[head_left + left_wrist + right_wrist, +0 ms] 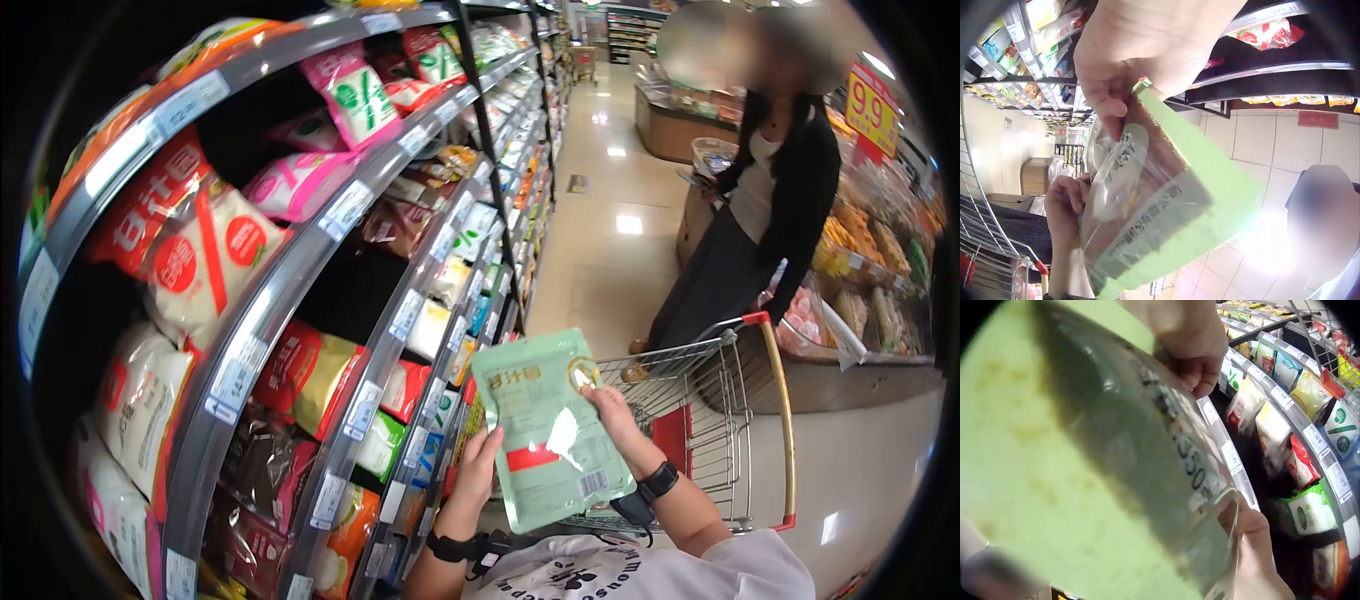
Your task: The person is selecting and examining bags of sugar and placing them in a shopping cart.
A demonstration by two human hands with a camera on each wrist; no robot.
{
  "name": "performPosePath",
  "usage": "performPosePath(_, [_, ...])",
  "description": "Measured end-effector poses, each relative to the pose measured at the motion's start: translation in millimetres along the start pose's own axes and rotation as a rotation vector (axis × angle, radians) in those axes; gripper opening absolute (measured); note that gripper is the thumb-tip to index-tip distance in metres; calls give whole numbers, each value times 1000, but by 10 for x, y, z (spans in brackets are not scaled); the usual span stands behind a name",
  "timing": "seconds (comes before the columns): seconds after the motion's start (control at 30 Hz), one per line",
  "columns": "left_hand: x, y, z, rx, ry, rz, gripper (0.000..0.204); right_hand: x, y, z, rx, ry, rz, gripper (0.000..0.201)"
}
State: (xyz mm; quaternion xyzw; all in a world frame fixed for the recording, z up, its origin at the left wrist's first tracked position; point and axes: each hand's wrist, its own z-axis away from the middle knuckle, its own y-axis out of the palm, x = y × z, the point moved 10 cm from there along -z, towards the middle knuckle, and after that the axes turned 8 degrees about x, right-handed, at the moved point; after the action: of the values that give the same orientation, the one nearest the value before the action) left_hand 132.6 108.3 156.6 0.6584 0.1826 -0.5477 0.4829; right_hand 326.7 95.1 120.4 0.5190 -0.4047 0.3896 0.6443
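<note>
A pale green food pouch (548, 430) with a red stripe and a barcode is held up in front of me by both hands. My left hand (478, 462) grips its left edge, thumb on the front. My right hand (612, 412) grips its right edge near the top. In the left wrist view the left hand (1129, 69) pinches the pouch (1166, 212) from above, with the right hand (1066, 206) at the far side. In the right wrist view the right hand (1188, 337) holds the pouch (1085, 462), and the left hand (1257, 550) is at its lower edge.
Curved supermarket shelves (270, 290) full of bagged goods run along the left. A wire shopping cart (720, 410) with a red-and-wood handle stands just ahead on the right. A person in dark clothes (760, 220) stands in the aisle beyond it, beside produce displays (870, 260).
</note>
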Motion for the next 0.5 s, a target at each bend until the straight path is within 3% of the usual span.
performPosePath(0.07, [-133,96,-8,78,22,47,34,118,83,-18,0,-26,15,21])
performPosePath(0.13, [-305,286,35,181,8,108,40,452,160,40,-113,-80,124,21])
performPosePath(0.33, [-548,367,125,224,119,-17,51,582,351,-102,46,-141,-135,20])
performPosePath(0.5, [-647,400,211,236,158,-82,51,723,482,-16,100,-159,-134,22])
